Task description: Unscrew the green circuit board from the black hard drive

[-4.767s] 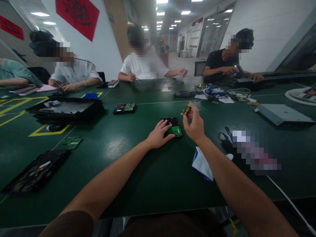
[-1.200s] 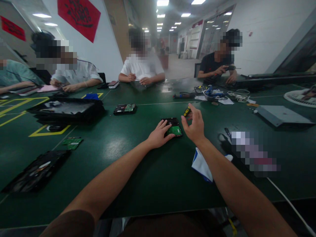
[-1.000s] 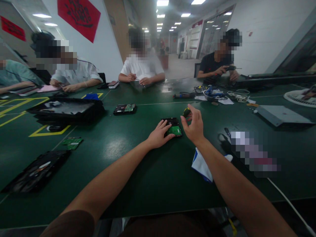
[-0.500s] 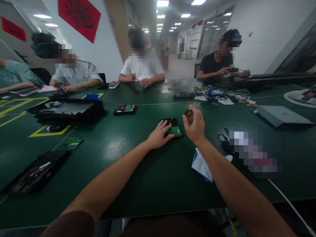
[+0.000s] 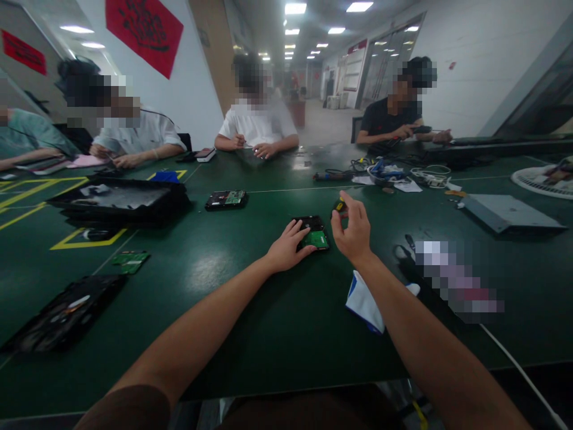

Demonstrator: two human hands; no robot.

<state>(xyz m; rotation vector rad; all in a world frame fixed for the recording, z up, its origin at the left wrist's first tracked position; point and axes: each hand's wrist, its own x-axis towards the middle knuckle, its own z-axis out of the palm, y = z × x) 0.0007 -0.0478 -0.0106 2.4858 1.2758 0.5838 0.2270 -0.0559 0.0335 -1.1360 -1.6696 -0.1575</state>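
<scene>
A black hard drive (image 5: 316, 225) with a green circuit board lies flat on the green table in front of me. My left hand (image 5: 287, 246) rests across its left side, thumb along the near edge and fingers over the top, gripping it against the table. Just right of the drive, my right hand (image 5: 353, 230) is raised, thumb and fingers closed around a screwdriver (image 5: 339, 207) with a black-and-yellow handle. The screwdriver's shaft and tip cannot be made out. Beneath my right forearm lies a white and blue cloth (image 5: 364, 301).
Another hard drive (image 5: 226, 199) lies farther left. Black trays (image 5: 119, 200), a loose green circuit board (image 5: 131, 261) and a black panel (image 5: 67, 313) occupy the left. On the right are a grey metal box (image 5: 513, 212), a pixelated object (image 5: 461, 280) and tangled cables (image 5: 387, 170). Several people sit opposite.
The view has shifted very slightly. My left hand stays on the hard drive, and the screwdriver in my right hand has turned or tilted a little.
</scene>
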